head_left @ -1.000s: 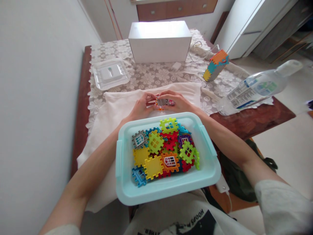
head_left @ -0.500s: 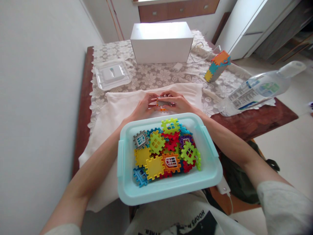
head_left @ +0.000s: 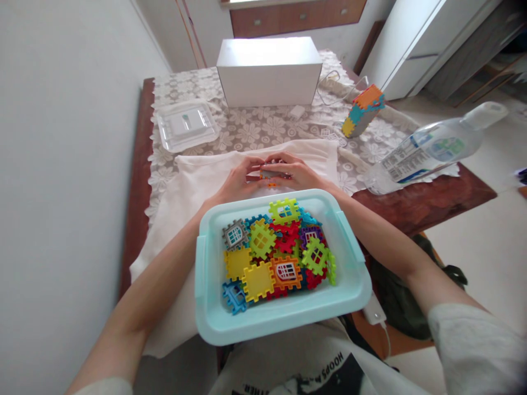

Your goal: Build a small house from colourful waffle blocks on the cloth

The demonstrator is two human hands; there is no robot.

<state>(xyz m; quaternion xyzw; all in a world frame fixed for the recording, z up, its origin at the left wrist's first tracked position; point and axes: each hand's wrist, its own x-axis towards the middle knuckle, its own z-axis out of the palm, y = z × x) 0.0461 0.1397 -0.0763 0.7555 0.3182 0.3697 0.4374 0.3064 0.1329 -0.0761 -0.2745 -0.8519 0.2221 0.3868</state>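
My left hand (head_left: 239,181) and my right hand (head_left: 297,173) meet over a white cloth (head_left: 193,181) on the table. Together they pinch a small cluster of interlocking plastic tiles (head_left: 270,174), grey and orange, mostly hidden by the fingers. Just in front of the hands, on my lap, sits a light blue tub (head_left: 346,285) filled with several colourful tiles with window shapes (head_left: 280,247) in yellow, green, red, orange, blue and grey.
A white box (head_left: 269,68) stands at the table's far end, with a clear plastic lid (head_left: 187,123) to its left. A built block of tiles (head_left: 364,109) lies at the right, near a water bottle (head_left: 432,148). A wall runs along the left.
The hands have turned the tile cluster slightly and closed more tightly over it. The view shifted a little. Nothing else moved.
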